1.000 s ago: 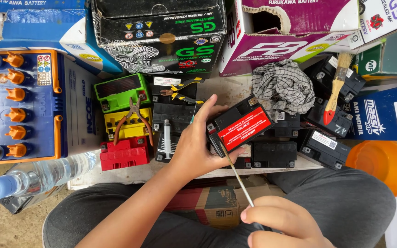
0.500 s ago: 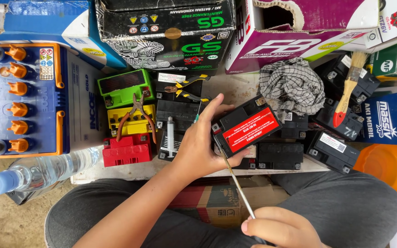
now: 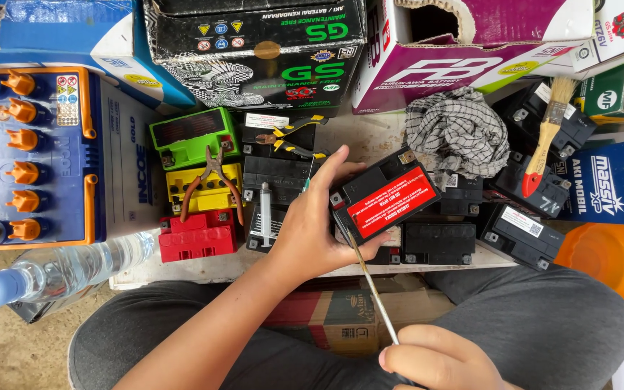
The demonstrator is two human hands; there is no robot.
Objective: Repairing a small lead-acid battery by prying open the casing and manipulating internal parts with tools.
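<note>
My left hand (image 3: 315, 227) grips a small black battery with a red label (image 3: 384, 201), held tilted above the low board. My right hand (image 3: 438, 360), at the bottom edge, holds a thin metal screwdriver (image 3: 370, 285) whose tip touches the near left edge of that battery. Under and behind the battery lie several other small black batteries (image 3: 438, 242). My legs in dark trousers fill the bottom of the view.
A big blue battery with orange caps (image 3: 30, 155) sits left. Green (image 3: 193, 136), yellow (image 3: 200, 188) and red (image 3: 196, 235) small batteries, pliers (image 3: 212, 180), a checked rag (image 3: 456, 133), a brush (image 3: 543, 144), cardboard boxes behind, a water bottle (image 3: 52, 274), an orange bowl (image 3: 604, 263).
The battery in my left hand has shifted slightly and the screwdriver tip has stayed at its near edge; my right hand has dropped a little toward the bottom edge.
</note>
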